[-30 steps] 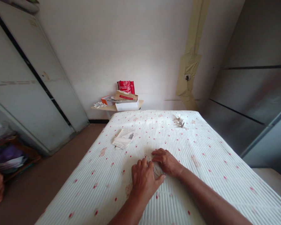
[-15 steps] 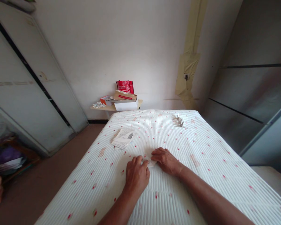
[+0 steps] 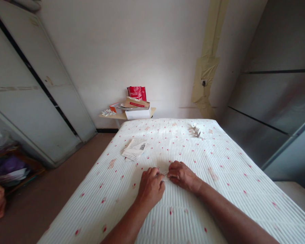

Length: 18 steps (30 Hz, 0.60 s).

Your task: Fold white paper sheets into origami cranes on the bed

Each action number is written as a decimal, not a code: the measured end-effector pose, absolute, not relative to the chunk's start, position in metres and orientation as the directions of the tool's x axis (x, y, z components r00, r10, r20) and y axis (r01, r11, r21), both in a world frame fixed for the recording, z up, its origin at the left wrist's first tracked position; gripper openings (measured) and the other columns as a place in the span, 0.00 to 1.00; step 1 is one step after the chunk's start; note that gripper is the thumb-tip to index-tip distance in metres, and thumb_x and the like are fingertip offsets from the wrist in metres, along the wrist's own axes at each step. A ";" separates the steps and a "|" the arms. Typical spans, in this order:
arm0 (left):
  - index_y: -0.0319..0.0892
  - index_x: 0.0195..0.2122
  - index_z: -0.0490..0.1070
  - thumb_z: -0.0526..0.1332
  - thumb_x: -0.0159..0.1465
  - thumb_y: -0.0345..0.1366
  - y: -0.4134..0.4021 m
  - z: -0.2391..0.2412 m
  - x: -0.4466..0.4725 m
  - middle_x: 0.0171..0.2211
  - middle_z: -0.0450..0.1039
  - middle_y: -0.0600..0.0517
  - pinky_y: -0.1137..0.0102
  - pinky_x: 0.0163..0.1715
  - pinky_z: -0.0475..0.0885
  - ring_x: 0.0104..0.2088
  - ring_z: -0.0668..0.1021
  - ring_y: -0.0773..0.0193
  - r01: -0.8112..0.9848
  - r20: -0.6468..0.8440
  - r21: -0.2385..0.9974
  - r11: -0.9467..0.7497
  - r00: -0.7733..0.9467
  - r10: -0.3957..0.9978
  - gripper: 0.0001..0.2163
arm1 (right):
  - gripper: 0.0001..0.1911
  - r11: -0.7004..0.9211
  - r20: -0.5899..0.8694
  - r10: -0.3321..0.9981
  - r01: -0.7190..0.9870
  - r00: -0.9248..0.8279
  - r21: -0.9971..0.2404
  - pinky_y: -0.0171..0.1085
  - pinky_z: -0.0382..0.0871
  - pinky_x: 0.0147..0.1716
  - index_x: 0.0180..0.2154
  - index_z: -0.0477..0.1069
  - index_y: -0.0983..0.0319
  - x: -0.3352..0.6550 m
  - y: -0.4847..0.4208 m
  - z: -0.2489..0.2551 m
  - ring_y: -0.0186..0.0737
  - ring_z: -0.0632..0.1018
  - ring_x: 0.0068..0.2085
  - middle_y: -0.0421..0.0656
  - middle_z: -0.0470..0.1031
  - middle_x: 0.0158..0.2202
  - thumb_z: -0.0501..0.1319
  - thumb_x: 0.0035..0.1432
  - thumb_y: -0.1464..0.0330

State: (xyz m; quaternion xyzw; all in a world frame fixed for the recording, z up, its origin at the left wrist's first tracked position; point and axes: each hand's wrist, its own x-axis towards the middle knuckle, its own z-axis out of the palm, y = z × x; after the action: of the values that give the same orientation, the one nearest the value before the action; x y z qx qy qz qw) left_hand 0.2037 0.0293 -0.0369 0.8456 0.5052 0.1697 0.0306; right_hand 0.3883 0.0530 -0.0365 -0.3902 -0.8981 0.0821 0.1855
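Observation:
My left hand [image 3: 150, 186] and my right hand [image 3: 181, 175] lie close together on the white mattress [image 3: 218, 189] with red dots, fingers curled and pressed down. Between their fingertips a small piece of white paper [image 3: 165, 174] barely shows; most of it is hidden under the fingers. Both hands pinch or press that paper against the mattress.
A stack of printed paper sheets [image 3: 135, 148] lies further up the mattress on the left. A small heap of folded paper pieces [image 3: 194, 130] sits near the far right. A low table [image 3: 127, 114] with boxes and a red bag [image 3: 137, 92] stands by the wall. Cabinets flank both sides.
My left hand slid forward and curled its fingers beside the right hand. The folded paper, partly visible before, is now almost covered by both hands.

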 end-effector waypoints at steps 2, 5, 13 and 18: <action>0.45 0.33 0.72 0.56 0.58 0.34 0.031 -0.038 0.203 0.38 0.66 0.50 0.65 0.44 0.61 0.43 0.68 0.60 0.838 0.262 0.241 -0.490 0.430 0.864 0.06 | 0.05 0.693 0.284 0.721 0.662 -0.632 -0.287 0.35 0.58 0.40 0.29 0.73 0.60 0.389 0.054 -0.039 0.37 0.69 0.39 0.42 0.71 0.33 0.59 0.54 0.73; 0.45 0.32 0.72 0.56 0.58 0.34 0.034 -0.041 0.203 0.36 0.67 0.50 0.66 0.42 0.61 0.42 0.68 0.61 0.835 0.276 0.247 -0.491 0.425 0.862 0.06 | 0.06 0.709 0.312 0.705 0.651 -0.637 -0.272 0.35 0.57 0.38 0.28 0.72 0.61 0.389 0.055 -0.041 0.36 0.69 0.38 0.41 0.71 0.31 0.58 0.56 0.72; 0.42 0.29 0.71 0.55 0.59 0.30 0.036 -0.044 0.206 0.33 0.66 0.51 0.66 0.40 0.62 0.38 0.68 0.62 0.805 0.325 0.223 -0.550 0.470 0.821 0.06 | 0.07 0.714 0.357 0.694 0.658 -0.625 -0.239 0.35 0.57 0.36 0.28 0.70 0.61 0.387 0.051 -0.041 0.36 0.69 0.35 0.41 0.70 0.29 0.56 0.58 0.71; 0.41 0.25 0.70 0.53 0.60 0.28 0.039 -0.049 0.207 0.30 0.66 0.51 0.68 0.38 0.62 0.36 0.68 0.64 0.779 0.340 0.243 -0.578 0.489 0.803 0.09 | 0.06 0.700 0.351 0.709 0.672 -0.612 -0.241 0.35 0.57 0.37 0.29 0.71 0.61 0.385 0.047 -0.041 0.36 0.69 0.36 0.41 0.70 0.30 0.57 0.57 0.71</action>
State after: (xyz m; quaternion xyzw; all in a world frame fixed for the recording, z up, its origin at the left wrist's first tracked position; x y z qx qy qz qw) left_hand 0.2065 0.0385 -0.0487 0.8624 0.4587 0.2122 0.0280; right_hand 0.3848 0.0472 -0.0406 -0.3849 -0.8968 0.0425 0.2140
